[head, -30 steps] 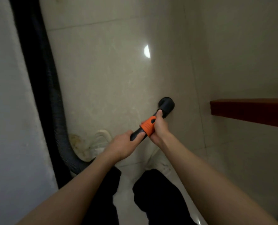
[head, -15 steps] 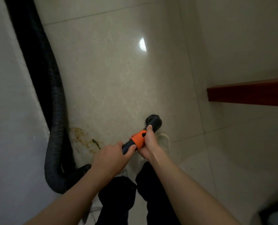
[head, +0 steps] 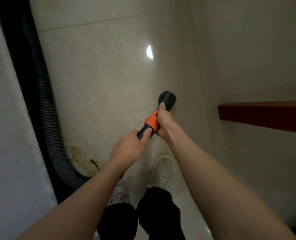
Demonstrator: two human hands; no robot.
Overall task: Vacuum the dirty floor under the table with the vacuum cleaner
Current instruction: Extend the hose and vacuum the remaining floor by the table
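A: What are the person's hands doing?

B: Both are closed around the vacuum wand (head: 161,111). The right hand (head: 163,121) wraps the orange collar (head: 152,122), thumb lying along the black tube toward the nozzle. The left hand (head: 129,149) grips the dark tube just behind the collar, its thumb pressed on top. The two hands sit almost touching.

A: And the wand itself?

B: It is black with that single orange band, pointing away from the person and down at the floor (head: 109,75). Its round black end (head: 167,98) sits low over the pale, glossy tiles; whether it touches them cannot be told.

A: Where does the hose go?

B: The ribbed black hose (head: 46,108) runs down the left side along a white wall (head: 7,135), then curves in under the left forearm.

A: Anything else near it?

B: A brownish stain (head: 81,158) marks the tile beside the hose bend. A reddish-brown table edge (head: 264,115) juts in from the right, well apart from the nozzle. A white shoe (head: 162,172) stands below the hands.
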